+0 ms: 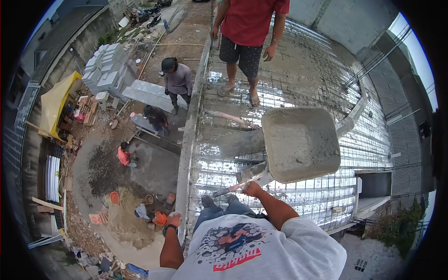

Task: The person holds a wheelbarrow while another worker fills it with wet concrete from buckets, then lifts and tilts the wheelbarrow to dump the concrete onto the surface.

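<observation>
A wheelbarrow (301,144) stands tipped on the mesh-covered deck, its tray coated in grey cement. My right hand (253,189) is closed round its near handle (238,186), beside the tray. Farther out, the other handle (231,117) points left. Wet concrete (242,143) lies between the handles, partly in shadow. On the left, my left hand (173,219) is held out near the deck's edge with its fingers curled; what they hold, if anything, is hidden. Far below, an orange bucket (159,218) shows just beside that hand.
A person (247,28) in a red shirt and sandals stands on the deck beyond the wheelbarrow. A raised concrete edge (189,140) borders a drop on the left, with several workers on the ground below. A rectangular opening (374,185) lies at the right.
</observation>
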